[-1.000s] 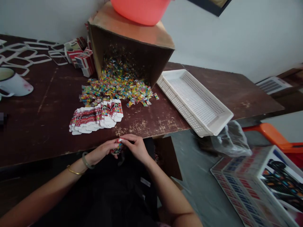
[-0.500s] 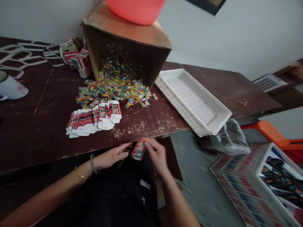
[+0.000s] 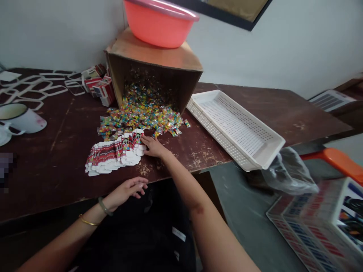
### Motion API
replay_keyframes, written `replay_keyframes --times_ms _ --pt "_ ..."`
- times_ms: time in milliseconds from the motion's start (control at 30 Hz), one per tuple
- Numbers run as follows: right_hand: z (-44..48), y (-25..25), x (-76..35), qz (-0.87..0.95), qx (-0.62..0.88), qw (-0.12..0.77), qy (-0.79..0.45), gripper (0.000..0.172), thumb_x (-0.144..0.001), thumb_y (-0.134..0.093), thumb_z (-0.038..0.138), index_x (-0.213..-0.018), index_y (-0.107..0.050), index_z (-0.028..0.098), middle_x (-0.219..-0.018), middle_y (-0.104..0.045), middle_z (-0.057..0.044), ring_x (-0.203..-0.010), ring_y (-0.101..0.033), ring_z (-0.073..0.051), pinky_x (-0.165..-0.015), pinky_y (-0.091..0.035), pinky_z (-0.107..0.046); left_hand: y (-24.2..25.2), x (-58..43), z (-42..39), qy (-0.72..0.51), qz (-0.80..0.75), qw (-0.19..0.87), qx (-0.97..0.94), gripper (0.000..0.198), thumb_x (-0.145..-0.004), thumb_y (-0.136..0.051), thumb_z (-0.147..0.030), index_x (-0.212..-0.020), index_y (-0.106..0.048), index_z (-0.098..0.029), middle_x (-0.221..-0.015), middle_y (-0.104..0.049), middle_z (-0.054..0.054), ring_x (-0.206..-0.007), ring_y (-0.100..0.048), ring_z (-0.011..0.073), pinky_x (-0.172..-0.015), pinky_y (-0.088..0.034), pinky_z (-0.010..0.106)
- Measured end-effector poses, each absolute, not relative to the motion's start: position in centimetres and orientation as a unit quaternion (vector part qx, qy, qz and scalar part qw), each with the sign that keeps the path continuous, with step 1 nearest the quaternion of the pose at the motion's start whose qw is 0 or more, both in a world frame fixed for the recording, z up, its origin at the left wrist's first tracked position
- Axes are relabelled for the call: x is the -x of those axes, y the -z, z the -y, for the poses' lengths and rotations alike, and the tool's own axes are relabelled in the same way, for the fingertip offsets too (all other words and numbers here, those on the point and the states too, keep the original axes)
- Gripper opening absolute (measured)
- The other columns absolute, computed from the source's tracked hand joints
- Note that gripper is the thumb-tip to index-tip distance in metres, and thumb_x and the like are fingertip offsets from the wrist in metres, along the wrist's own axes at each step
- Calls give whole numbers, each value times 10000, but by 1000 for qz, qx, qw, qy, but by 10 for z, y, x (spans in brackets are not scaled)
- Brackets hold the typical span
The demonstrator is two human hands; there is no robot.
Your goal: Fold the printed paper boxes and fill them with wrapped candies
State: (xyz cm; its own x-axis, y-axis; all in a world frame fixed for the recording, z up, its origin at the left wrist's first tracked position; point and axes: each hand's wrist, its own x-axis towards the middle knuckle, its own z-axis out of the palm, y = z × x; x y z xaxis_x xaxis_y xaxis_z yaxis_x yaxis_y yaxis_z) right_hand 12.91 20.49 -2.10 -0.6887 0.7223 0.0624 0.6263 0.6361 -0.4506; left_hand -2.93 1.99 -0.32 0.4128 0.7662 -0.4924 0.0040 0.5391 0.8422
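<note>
My right hand (image 3: pixel 152 146) reaches over the table, its fingertips touching the right end of a fanned row of flat printed cartons (image 3: pixel 109 155). Its fingers are stretched out, and no carton is lifted. The cartons are red and white with colourful print and overlap one another. My left hand (image 3: pixel 133 187) hovers near the table's front edge with its fingers apart and nothing in it. Just behind the cartons lies a heap of small wrapped candies (image 3: pixel 141 115), spilling from a cardboard box (image 3: pixel 159 56) tipped on its side.
A pink basin (image 3: pixel 160 28) sits on the cardboard box. To the right, a white perforated tray (image 3: pixel 235 126) overhangs the table (image 3: pixel 65 185). An enamel mug (image 3: pixel 24 119) and several small red boxes (image 3: pixel 103 88) are at left. A plastic crate (image 3: pixel 309 219) stands on the floor.
My right hand has moved forward from the table edge to the carton row. The small colourful carton it held is no longer in sight. My left hand stays near the edge; the view has shifted.
</note>
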Motion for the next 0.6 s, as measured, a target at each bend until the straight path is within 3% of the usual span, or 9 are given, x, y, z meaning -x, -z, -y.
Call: replay_keyframes --times_ms 100,200,400,533,600 --pt "-212 21 -131 909 355 123 -181 315 -823 -639 126 -1125 -700 192 -1261 -649 -101 -1107 -604 -223 -992 -429 -347 2 40 -20 -256 -477 743 -394 398 -803 -677 -456 -1095 -670 -186 -1011 -659 85 -859 -631 208 -724 -514 316" --pt "-184 21 -156 903 367 151 -167 212 -892 -578 158 -1040 -726 195 -1122 -710 -85 -988 -638 -193 -901 -460 -300 1 50 -22 -274 -470 757 -363 423 -810 -685 -463 -1118 -664 -174 -1038 -663 104 -882 -641 223 -745 -523 339" --pt "-71 33 -182 854 419 266 -159 212 -948 -510 221 -1040 -701 214 -1050 -712 -96 -948 -618 -201 -865 -447 -366 7 38 -41 -362 -413 798 -250 454 -853 -630 -493 -1157 -654 -156 -1129 -703 152 -1040 -648 273 -918 -505 424" --pt "-28 35 -169 821 403 324 -243 183 -900 -604 268 -1067 -675 241 -1145 -676 -87 -1077 -579 -219 -930 -435 -402 20 20 -50 -382 -491 731 -279 437 -721 -753 -474 -947 -697 -104 -875 -754 138 -790 -698 261 -739 -553 389" --pt "-30 32 -161 747 458 368 -309 385 -818 -705 355 -1173 -623 230 -1202 -634 -106 -1090 -573 -229 -922 -463 -388 25 14 -52 -401 -524 689 -298 419 -688 -775 -466 -908 -702 -118 -798 -754 96 -719 -690 241 -681 -543 348"
